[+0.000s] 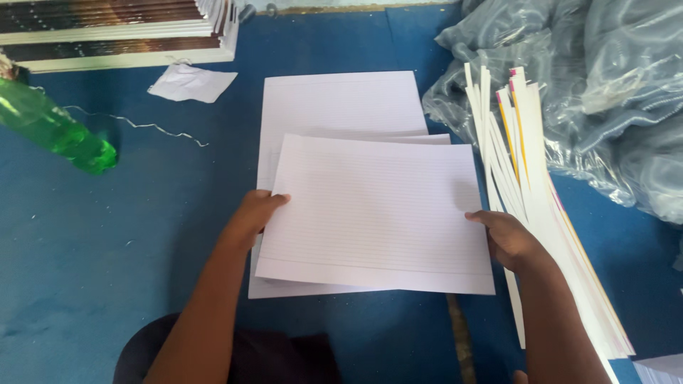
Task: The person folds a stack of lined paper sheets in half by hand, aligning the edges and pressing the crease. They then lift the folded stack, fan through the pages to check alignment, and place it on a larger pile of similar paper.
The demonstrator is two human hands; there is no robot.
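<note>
A batch of white ruled paper sheets [377, 213] is held flat just above a larger stack of ruled sheets [341, 103] lying on the blue surface [142, 235]. My left hand [252, 217] grips the batch's left edge, thumb on top. At the right edge, my right hand [509, 238] grips it the same way. The lower stack shows beyond the batch at the far side and under its left edge.
A fanned row of folded white sheet bundles [530, 192] lies right of my right hand. Crumpled clear plastic wrap [605, 92] fills the far right. A green plastic bottle [53, 128], a thin wire [142, 126], a paper scrap [191, 82] and stacked books [121, 32] sit far left.
</note>
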